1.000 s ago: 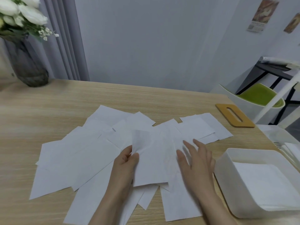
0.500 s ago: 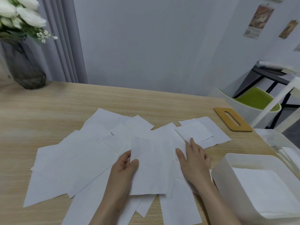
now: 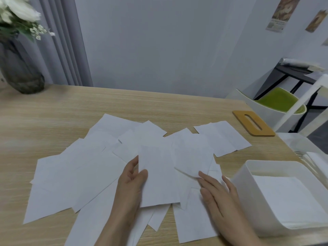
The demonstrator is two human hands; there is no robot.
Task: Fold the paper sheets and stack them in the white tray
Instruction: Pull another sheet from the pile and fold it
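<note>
Several white paper sheets (image 3: 76,174) lie spread and overlapping across the wooden table. My left hand (image 3: 131,181) pinches the left edge of one sheet (image 3: 158,178) near the middle, thumb on top. My right hand (image 3: 218,196) holds the lower edge of a second sheet (image 3: 193,160), which curls up off the pile; the thumb is on the paper and some fingers are hidden under it. The white tray (image 3: 248,196) stands to the right of my right hand, with folded white paper (image 3: 287,197) lying flat inside.
A dark glass vase (image 3: 21,73) with white flowers stands at the back left corner. A flat wooden piece with a slot (image 3: 253,125) lies at the back right. Another white container (image 3: 305,148) sits behind the tray. A green-seated chair (image 3: 278,102) is beyond the table's right edge.
My right hand has drawn back toward me from lying flat on the pile and now lifts a sheet's edge. The left hand keeps its pinch on the middle sheet.
</note>
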